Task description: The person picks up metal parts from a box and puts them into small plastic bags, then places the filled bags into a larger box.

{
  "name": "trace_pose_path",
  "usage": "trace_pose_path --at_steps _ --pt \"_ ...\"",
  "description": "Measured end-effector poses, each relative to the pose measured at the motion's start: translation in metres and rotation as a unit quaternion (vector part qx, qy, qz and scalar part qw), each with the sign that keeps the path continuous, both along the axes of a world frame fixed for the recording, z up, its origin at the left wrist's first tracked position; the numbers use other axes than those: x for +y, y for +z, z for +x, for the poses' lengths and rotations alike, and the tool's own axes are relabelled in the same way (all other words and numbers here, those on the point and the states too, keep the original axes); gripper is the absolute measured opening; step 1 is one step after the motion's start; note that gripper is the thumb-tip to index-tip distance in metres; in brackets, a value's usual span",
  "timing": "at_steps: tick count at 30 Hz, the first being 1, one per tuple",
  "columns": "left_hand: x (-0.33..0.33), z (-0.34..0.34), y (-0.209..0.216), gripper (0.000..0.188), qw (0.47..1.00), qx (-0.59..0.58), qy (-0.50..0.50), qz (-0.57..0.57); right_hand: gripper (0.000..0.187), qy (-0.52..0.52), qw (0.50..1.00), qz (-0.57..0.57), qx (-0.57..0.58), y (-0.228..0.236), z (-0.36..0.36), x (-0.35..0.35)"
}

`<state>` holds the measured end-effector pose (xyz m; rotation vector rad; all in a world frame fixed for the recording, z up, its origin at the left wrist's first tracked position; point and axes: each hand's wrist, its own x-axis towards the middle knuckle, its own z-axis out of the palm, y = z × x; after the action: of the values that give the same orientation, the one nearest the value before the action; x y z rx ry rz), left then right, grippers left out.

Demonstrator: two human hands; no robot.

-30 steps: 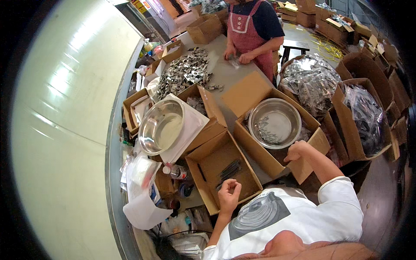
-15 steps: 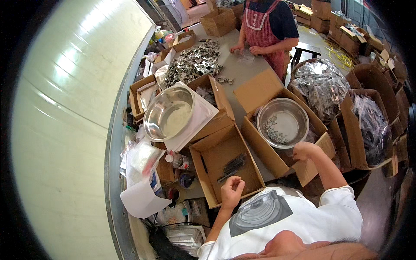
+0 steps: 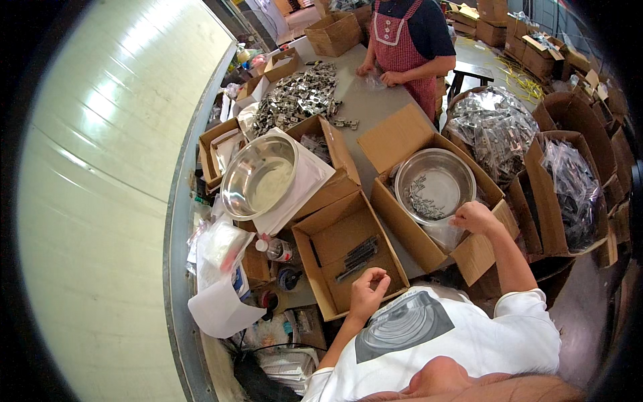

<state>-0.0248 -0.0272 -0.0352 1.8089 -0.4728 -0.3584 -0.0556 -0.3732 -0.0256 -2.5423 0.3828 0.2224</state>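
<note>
My left hand (image 3: 368,289) hovers at the near edge of an open cardboard box (image 3: 321,231) that holds a few dark metal strips (image 3: 356,257). Its fingers are pinched together, and I see nothing between them. My right hand (image 3: 473,217) is curled at the near rim of a steel bowl (image 3: 447,173) set in a second cardboard box (image 3: 402,224). Small metal parts (image 3: 422,198) lie in that bowl. Clear plastic (image 3: 443,234) sits just under the right hand; whether the hand grips it is hidden.
An empty steel bowl (image 3: 258,177) rests on white sheets at the left. A pile of metal parts (image 3: 298,97) covers the far table, where another person in a red apron (image 3: 402,37) works. Boxes of bagged parts (image 3: 495,127) stand at the right.
Both hands stay almost where they were. The view has shifted, so the table sits slightly lower in the picture.
</note>
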Motion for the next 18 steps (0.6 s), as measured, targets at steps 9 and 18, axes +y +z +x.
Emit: trace_pose_path --at_steps 9,18 --pt "0.001 -0.003 0.004 0.018 1.000 0.015 -0.002 0.000 0.032 -0.025 0.940 0.295 -0.168 -0.001 -0.004 -0.008" --pt "-0.034 0.003 0.020 0.048 0.973 -0.196 -0.112 0.038 0.014 -0.133 0.723 0.668 -0.117 0.052 0.004 0.071"
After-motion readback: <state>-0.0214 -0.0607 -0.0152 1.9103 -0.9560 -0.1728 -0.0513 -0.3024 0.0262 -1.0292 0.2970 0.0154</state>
